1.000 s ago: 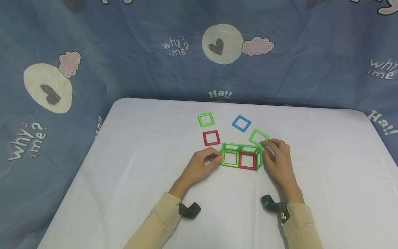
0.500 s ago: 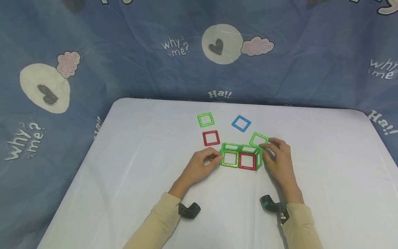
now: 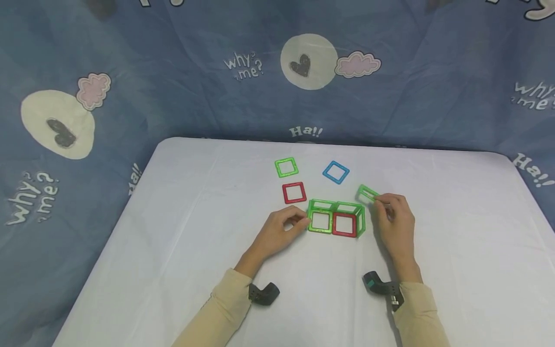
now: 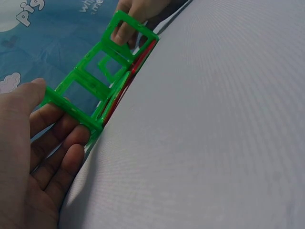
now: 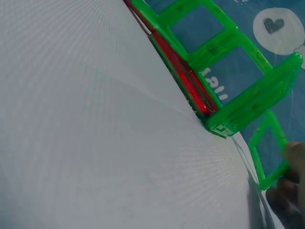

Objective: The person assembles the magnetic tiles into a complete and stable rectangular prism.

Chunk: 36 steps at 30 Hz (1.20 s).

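Observation:
A row of joined magnetic tiles (image 3: 333, 221) stands on the table: a green and a red square lie in front, with green squares upright behind and at the right end. My left hand (image 3: 282, 228) holds its left end, thumb at the top edge and curled fingers against the outer side in the left wrist view (image 4: 57, 138). To the right of the row, my right hand (image 3: 395, 226) pinches a loose green square tile (image 3: 367, 192), tilted up off the table. In the right wrist view that tile (image 5: 257, 160) is apart from the row's end tile (image 5: 259, 98).
Behind the row lie a red square tile (image 3: 294, 193), a green one (image 3: 286, 167) and a blue one (image 3: 336, 172), all flat on the white table (image 3: 208, 193). A blue patterned cloth (image 3: 195, 86) hangs beyond the table's far edge.
My right hand has moved slightly right, away from the row, and the green tile in its fingers has turned from nearly flat to tilted. My left hand and the row have stayed in place.

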Each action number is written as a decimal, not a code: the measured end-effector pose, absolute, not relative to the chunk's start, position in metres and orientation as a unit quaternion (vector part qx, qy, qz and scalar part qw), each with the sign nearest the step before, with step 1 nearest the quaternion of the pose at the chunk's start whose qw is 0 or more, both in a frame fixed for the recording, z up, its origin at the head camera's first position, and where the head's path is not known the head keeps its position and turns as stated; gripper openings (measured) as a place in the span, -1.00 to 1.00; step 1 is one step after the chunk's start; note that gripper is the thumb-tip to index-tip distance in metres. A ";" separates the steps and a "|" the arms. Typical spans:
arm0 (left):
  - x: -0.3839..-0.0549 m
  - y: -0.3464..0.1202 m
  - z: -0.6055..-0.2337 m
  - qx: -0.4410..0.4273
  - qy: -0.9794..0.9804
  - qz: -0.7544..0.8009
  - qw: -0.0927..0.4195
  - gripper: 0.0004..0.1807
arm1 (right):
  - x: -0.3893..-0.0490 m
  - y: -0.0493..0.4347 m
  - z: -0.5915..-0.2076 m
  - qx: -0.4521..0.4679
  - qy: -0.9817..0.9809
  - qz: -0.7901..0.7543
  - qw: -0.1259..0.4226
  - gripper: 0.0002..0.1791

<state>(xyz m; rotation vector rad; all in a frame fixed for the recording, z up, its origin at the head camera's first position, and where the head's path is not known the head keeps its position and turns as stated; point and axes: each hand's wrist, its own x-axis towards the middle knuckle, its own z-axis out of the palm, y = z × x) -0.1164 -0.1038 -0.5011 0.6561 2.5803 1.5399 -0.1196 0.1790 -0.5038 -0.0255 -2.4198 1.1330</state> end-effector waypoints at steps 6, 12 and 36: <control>-0.118 -0.104 -0.502 0.219 0.837 0.501 0.030 -0.84 | -0.120 0.182 -0.502 -0.053 -0.837 0.482 0.254 -0.77; -0.118 -0.103 -0.502 0.223 0.833 0.505 0.026 -0.84 | -0.117 0.181 -0.488 -0.114 -0.781 0.568 0.234 -0.74; -0.117 -0.105 -0.503 0.216 0.832 0.510 0.028 -0.86 | -0.120 0.196 -0.470 0.009 -0.683 0.700 0.209 -0.77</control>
